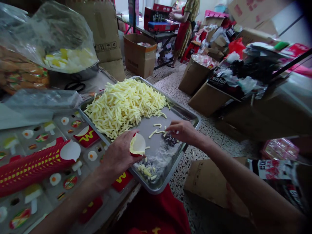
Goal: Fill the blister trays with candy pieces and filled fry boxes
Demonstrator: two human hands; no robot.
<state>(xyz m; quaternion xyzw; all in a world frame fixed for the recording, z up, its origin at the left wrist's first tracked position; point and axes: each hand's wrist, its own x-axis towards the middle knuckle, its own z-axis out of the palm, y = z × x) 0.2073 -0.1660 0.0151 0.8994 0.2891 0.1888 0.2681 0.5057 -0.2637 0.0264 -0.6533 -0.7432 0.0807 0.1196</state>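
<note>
My left hand is closed around a small red french fry carton, its pale inner side facing up above the tray's near part. The fingertips of my right hand are pinched together over the tray, at the end of a pale yellow french fry; the fingers partly cover it. Other loose fries lie close by. A big heap of the same fries covers the far left of the metal tray. Short broken pieces and whitish crumbs lie in its near corner.
Nested red cartons lie on the patterned tablecloth at left, with single cartons beside the tray. Black-handled scissors rest behind, near a plastic-lined bowl. Cardboard boxes stand on the speckled floor. Another person stands at a red machine.
</note>
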